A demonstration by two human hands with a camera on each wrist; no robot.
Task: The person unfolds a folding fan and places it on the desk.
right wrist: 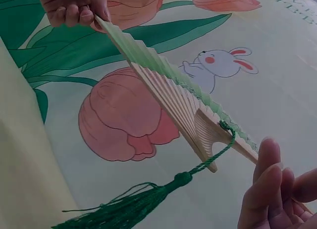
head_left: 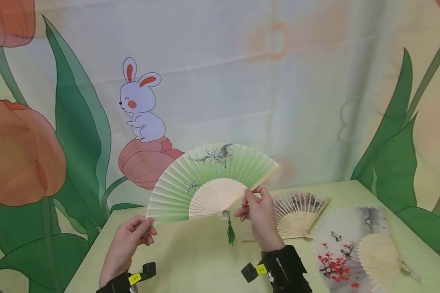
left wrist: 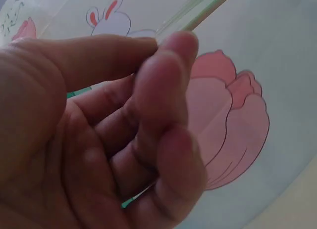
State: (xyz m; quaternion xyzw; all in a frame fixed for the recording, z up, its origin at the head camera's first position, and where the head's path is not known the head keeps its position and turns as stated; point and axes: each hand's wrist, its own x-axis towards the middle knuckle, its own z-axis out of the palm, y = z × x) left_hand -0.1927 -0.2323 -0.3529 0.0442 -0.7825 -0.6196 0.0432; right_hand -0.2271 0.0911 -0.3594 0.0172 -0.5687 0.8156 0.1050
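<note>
A green folding fan (head_left: 238,173), spread wide with dark blossom branches printed on it, is held up above the table in the head view. My left hand (head_left: 130,240) pinches its left end between thumb and fingers. Along the right guard stick, my right hand (head_left: 260,215) pinches with thumb and forefinger. From the fan's pivot hangs a green tassel (head_left: 230,232), which shows large in the right wrist view. The left wrist view has the left hand (left wrist: 148,105) close up, with a sliver of the fan (left wrist: 200,14) running out from its fingertips.
On the table (head_left: 190,260) behind the right hand lies a spread fan with a dark floral print (head_left: 304,215). Farther right lies a white fan with red blossoms (head_left: 337,248). A printed cloth (head_left: 223,97) with tulips and a rabbit stands behind the table.
</note>
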